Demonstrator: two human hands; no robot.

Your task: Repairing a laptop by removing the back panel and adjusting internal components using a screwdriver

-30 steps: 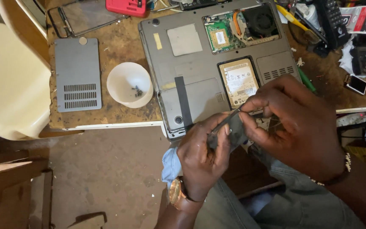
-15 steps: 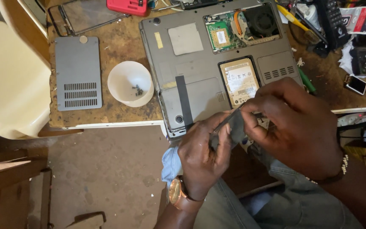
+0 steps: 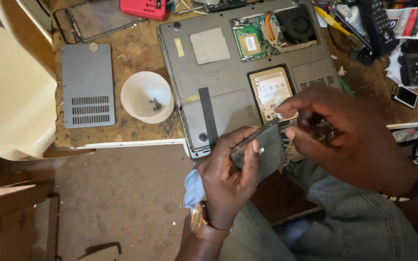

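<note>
Cluttered brown worktop (image 3: 136,123) under upturned grey laptop (image 3: 228,87), pale rectangular drive label (image 3: 272,92) midway, both hands (image 3: 228,179) (image 3: 349,140) closed around dark flat panel (image 3: 267,150).

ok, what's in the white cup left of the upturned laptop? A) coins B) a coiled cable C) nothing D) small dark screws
D: a few small dark screws lie on the bottom of the white cup, which stands on the worn table between the grey vented cover panel and the laptop.
</note>
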